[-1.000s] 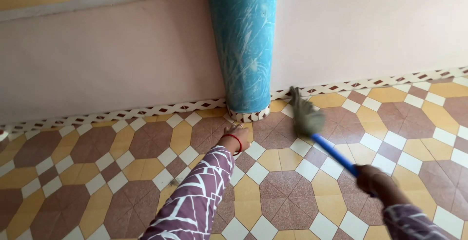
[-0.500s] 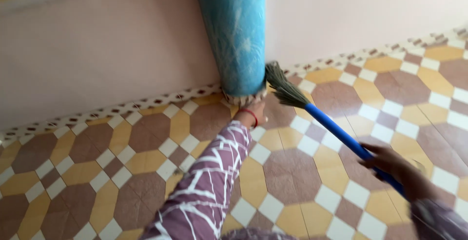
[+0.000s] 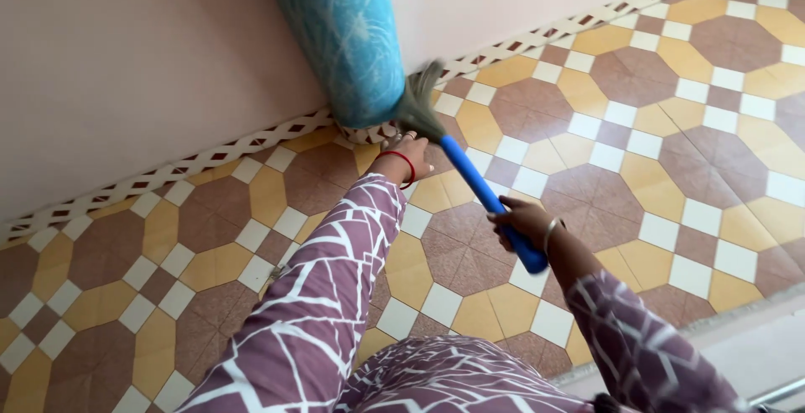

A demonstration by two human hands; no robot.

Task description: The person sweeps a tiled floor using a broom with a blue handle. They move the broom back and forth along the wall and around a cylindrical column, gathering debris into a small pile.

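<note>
— Broom (image 3: 457, 170): where do you have it?

— Your right hand (image 3: 521, 227) is closed round the low end of its blue handle, toward four o'clock from the middle of the view. The shaft runs up to eleven o'clock, and the bristles (image 3: 417, 104) press into the corner where the roll (image 3: 340, 40) meets the floor (image 3: 654, 111). Gripping that far back looks like a way to gain reach, so the head can get behind the roll without you stepping closer.

— And your other hand?

— Your left hand (image 3: 402, 151), red thread at the wrist, lies at the foot of the roll, just at seven o'clock of the bristles. Your fingers reach toward the roll's patterned bottom edge. Whether they clasp it or only rest against it, I cannot tell; the fingertips are hidden. My guess is you are steadying the roll, or tipping it, so the bristles can work under it.

— Why does the roll stand as it does?

— It leans on the pale wall (image 3: 151, 69), its base on the tile border at twelve o'clock. The lean leaves a wedge of floor behind it, just where your broom head points.
</note>
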